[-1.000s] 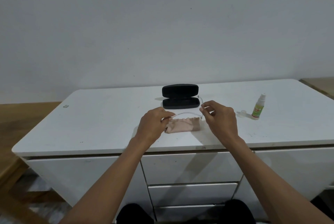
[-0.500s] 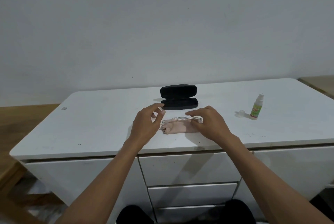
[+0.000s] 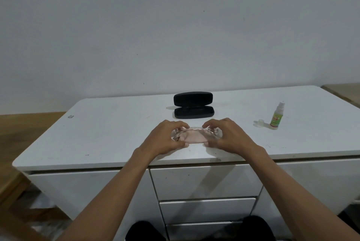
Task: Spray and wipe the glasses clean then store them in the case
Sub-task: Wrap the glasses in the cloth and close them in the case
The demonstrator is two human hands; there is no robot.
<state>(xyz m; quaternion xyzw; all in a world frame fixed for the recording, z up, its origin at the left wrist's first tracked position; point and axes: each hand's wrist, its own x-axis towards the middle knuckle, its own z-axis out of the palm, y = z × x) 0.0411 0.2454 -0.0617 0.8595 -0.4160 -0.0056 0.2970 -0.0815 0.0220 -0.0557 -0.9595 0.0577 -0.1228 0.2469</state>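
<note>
Clear-framed glasses (image 3: 195, 129) with folded arms are held between both hands just above a pink cloth (image 3: 194, 137) near the front edge of the white cabinet top (image 3: 116, 133). My left hand (image 3: 165, 136) grips the left end and my right hand (image 3: 228, 135) grips the right end. The black glasses case (image 3: 193, 105) stands open just behind them, its inside showing nothing. A small green-labelled spray bottle (image 3: 276, 116) stands upright at the right, its clear cap (image 3: 260, 122) lying beside it.
White drawers (image 3: 204, 182) sit below the top. A wooden surface (image 3: 342, 91) adjoins at the far right, and wooden flooring (image 3: 25, 129) shows at the left. A plain wall rises behind.
The glasses' arms went from spread open to folded. Both hands closed in on the two ends of the frame over the cloth.
</note>
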